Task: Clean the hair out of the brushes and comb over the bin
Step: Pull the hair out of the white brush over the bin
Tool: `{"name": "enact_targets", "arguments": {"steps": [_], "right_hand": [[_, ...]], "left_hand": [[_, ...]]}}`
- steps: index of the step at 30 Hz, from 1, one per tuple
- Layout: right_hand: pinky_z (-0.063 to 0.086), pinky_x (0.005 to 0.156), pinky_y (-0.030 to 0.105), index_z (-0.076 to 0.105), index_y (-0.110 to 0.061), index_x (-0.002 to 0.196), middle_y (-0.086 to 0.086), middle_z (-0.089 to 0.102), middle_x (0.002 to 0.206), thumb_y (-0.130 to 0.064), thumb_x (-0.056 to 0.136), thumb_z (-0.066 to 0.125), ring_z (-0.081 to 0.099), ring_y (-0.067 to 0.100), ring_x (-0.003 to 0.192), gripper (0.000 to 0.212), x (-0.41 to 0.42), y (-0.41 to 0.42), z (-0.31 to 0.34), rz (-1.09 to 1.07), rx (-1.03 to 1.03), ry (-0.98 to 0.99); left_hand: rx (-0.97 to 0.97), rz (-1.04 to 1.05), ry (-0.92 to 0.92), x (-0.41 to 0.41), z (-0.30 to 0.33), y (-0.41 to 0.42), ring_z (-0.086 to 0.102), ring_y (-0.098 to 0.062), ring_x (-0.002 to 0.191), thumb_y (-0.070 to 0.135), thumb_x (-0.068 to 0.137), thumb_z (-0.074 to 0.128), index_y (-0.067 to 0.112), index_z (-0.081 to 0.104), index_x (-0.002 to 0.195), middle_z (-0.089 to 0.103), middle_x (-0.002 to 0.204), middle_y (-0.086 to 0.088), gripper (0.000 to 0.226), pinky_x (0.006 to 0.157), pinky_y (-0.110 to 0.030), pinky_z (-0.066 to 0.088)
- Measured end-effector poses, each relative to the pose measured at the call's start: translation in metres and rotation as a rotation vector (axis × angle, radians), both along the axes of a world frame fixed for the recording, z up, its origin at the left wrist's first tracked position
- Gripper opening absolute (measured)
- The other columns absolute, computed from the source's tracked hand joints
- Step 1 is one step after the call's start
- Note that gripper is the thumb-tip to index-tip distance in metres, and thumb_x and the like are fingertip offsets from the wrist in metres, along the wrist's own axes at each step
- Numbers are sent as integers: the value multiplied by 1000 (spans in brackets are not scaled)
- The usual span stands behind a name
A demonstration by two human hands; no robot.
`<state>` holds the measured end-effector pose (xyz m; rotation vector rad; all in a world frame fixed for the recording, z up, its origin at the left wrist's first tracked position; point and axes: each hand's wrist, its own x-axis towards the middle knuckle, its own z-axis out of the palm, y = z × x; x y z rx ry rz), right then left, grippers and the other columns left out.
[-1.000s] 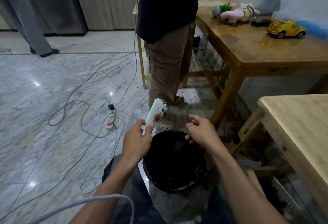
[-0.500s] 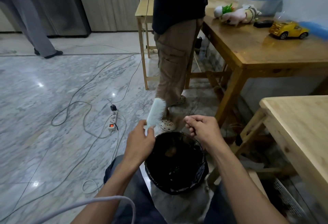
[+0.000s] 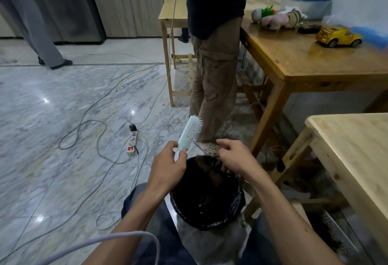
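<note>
My left hand (image 3: 168, 166) grips the handle of a pale blue hairbrush (image 3: 190, 133), which points up and away with its white bristles facing right. My right hand (image 3: 235, 158) hovers just right of the brush with thumb and forefinger pinched together near the bristles; a thin strand of hair seems to run from them to the brush. Both hands are above the far rim of a bin (image 3: 206, 197) lined with a black bag, which stands between my knees. A brownish clump of hair lies inside it.
A person in brown trousers (image 3: 214, 76) stands just beyond the bin. A dark wooden table (image 3: 304, 59) with toys is at the right, a pale wooden table (image 3: 357, 149) nearer. A power strip (image 3: 132, 143) and cables lie on the marble floor at the left.
My right hand has gone from open fingers to a pinch and moved toward the brush bristles. The brush has stayed over the bin's far rim, turning slightly.
</note>
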<state>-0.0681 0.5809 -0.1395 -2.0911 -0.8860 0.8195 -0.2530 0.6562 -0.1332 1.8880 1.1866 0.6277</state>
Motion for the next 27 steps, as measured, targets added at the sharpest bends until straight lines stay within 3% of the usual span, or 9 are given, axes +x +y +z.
{"name": "enact_targets", "arguments": {"steps": [2,4,8,11,13,16,21,24,27], "right_hand": [[49,47,20,72,-20,129,-2,74,72,-18,97,61,61,5,43,34,4,2,-1,-92,127,-12],[53,54,26,75,-15,122,-1,77,81,-19,95,69,63,7,53,28,4,6,0,-144,252,143],[53,56,25,62,-21,138,0,71,122,-43,96,67,70,11,68,48,-5,12,11,-8,298,439],[53,52,21,66,-19,121,-3,74,106,-49,93,67,67,13,66,41,-13,14,15,119,340,628],[54,53,20,69,-12,107,0,76,92,-45,85,71,67,13,64,41,-18,17,14,116,403,719],[56,57,21,72,-3,97,2,78,81,-38,83,74,71,13,63,38,-20,21,12,89,426,676],[56,53,17,69,11,94,15,69,69,-17,95,71,66,10,52,28,-20,22,10,40,352,614],[47,44,13,69,9,87,10,59,60,-11,96,71,52,4,40,21,-22,20,8,-22,347,549],[44,42,13,70,7,82,9,58,59,-9,96,70,50,3,39,21,-19,18,7,-92,376,530]], "left_hand": [[24,-5,16,0,1,0,54,-5,51,29,100,53,24,61,110,61,76,7,14,45,-19,43],[36,-10,19,0,3,-1,53,-1,52,27,99,54,23,62,109,59,73,7,14,47,-15,40],[72,-57,29,4,11,-4,55,-5,57,26,95,56,26,62,109,59,70,7,15,51,-18,39],[120,-115,43,6,19,-6,59,-5,63,25,95,56,28,56,121,60,74,7,26,56,-17,44],[188,-154,74,6,22,-4,59,-11,67,24,94,53,24,49,130,59,77,6,36,66,-34,50],[255,-191,132,2,21,3,61,-21,69,30,88,43,24,40,138,65,83,0,51,66,-45,52],[394,-174,233,-5,10,3,56,-25,67,21,95,48,21,42,139,62,80,-2,44,58,-36,34],[453,-138,312,-3,8,3,64,-30,84,18,95,49,20,49,136,69,98,-6,41,64,-37,39],[483,-102,378,-2,8,3,64,-31,89,16,92,48,20,51,134,68,109,-5,42,64,-36,38]]}}
